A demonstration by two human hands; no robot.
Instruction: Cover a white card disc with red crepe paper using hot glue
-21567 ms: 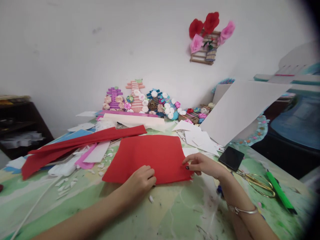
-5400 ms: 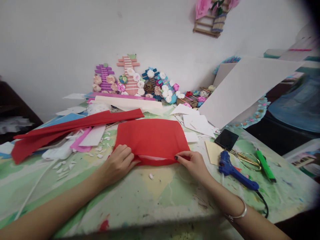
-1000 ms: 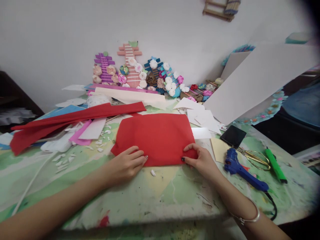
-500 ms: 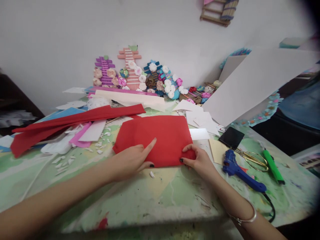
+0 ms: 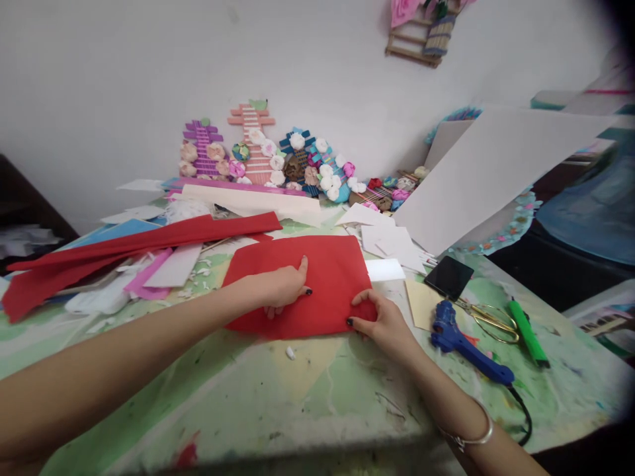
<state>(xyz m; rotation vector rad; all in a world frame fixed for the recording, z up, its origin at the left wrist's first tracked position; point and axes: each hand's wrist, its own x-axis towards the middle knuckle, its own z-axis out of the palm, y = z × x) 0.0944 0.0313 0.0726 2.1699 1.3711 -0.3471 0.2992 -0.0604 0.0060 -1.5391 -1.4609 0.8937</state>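
Observation:
A red crepe paper sheet [image 5: 322,268] lies flat on the table in front of me, smooth on top, with slanted corners on its left side. My left hand [image 5: 285,287] rests on the middle of it, index finger stretched forward and thumb apart, holding nothing; the other fingers are partly hidden beneath the palm. At the sheet's near right corner, my right hand [image 5: 380,320] grips the edge, fingers on top and thumb at the front. What lies under the red paper is hidden.
To the right are a blue glue gun [image 5: 469,347], gold-handled scissors [image 5: 491,322], a green cutter [image 5: 528,334] and a black square [image 5: 449,276]. Folded red paper [image 5: 149,248] and white scraps lie left. Flowered stick crafts [image 5: 258,149] lean on the wall; a large white board [image 5: 496,175] stands right.
My left hand has slid forward and up over the red paper, from near its front edge to its middle. My right hand stays at the corner. The view has shifted slightly.

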